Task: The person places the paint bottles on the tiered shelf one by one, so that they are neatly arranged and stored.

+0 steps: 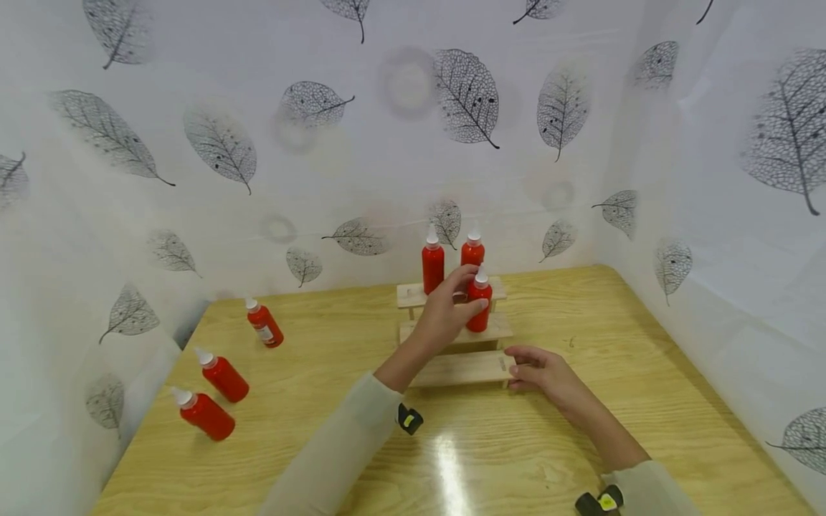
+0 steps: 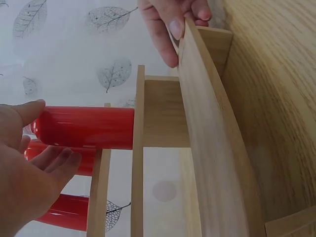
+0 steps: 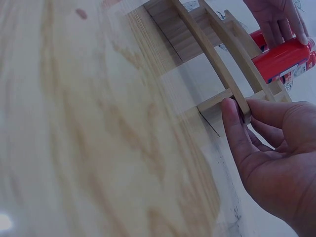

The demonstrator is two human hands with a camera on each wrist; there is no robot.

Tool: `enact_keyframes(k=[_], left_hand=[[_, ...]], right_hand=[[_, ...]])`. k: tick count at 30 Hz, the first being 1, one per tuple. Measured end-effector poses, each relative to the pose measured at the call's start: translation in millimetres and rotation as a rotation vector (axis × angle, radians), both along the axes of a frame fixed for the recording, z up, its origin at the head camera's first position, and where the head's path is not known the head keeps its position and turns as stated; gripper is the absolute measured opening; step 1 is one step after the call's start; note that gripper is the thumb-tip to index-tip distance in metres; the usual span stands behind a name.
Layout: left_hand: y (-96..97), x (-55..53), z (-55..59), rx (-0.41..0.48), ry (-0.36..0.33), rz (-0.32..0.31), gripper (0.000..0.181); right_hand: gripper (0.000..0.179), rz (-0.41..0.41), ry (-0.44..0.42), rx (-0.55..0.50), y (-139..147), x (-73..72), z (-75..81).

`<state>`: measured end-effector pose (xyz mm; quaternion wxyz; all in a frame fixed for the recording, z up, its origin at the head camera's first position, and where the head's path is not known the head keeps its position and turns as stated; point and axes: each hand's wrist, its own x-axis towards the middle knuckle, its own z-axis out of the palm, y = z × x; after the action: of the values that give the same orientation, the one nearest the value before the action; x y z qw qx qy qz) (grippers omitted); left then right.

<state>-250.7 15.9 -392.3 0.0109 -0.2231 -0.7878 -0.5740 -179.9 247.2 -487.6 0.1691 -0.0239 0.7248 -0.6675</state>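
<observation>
A red squeeze bottle (image 1: pixel 478 308) with a white nozzle stands on the middle step of a three-step wooden rack (image 1: pixel 452 369). My left hand (image 1: pixel 445 315) is around this bottle, thumb at its near side and fingers on its far side. In the left wrist view the thumb lies along the bottle's edge, and the loosely bent fingers sit a little off the opposite side. My right hand (image 1: pixel 542 376) pinches the right end of the lowest step between thumb and fingers. Two more red bottles, a left one (image 1: pixel 433 266) and a right one (image 1: pixel 473 251), stand on the top step.
Three red bottles stand apart on the left of the wooden table (image 1: pixel 310 444): a far one (image 1: pixel 265 324), a middle one (image 1: pixel 224 378) and a near one (image 1: pixel 208 416). A white leaf-patterned curtain (image 1: pixel 361 165) encloses the back and both sides.
</observation>
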Motion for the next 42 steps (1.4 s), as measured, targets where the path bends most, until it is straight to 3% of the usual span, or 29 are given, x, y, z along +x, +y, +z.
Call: enact_keyframes(k=[7, 12, 16, 24, 32, 38, 42], left_hand=[[-19.1, 10.8, 1.5, 0.052, -0.003, 0.028, 0.055], [-47.0, 22.7, -1.7, 0.057, 0.042, 0.033, 0.052], [-74.2, 34.0, -5.4, 0.041, 0.066, 0.076, 0.05], [-139.0, 60.7, -2.8, 0.008, 0.105, 0.207, 0.049], [-199.3, 93.7, 0.4, -0.116, 0.122, 0.353, 0.043], [-232.3, 124.4, -0.1, -0.165, 0.128, 0.51, 0.043], [-251.7, 141.8, -2.9, -0.2, 0.126, 0.667, 0.042]], right_hand=[[0.058, 0.002, 0.001, -0.014, -0.5, -0.4, -1.3], [0.057, -0.011, 0.003, -0.016, -0.8, -0.5, -2.2], [0.056, -0.026, -0.005, -0.007, -1.3, -0.1, -1.7], [0.055, -0.032, -0.009, -0.001, -1.5, 0.4, 0.0], [0.056, -0.031, -0.013, -0.004, -2.6, 1.2, 0.9], [0.057, -0.026, -0.007, -0.003, -3.0, 0.5, 0.8], [0.057, -0.022, -0.005, -0.002, -2.7, -0.1, 0.3]])
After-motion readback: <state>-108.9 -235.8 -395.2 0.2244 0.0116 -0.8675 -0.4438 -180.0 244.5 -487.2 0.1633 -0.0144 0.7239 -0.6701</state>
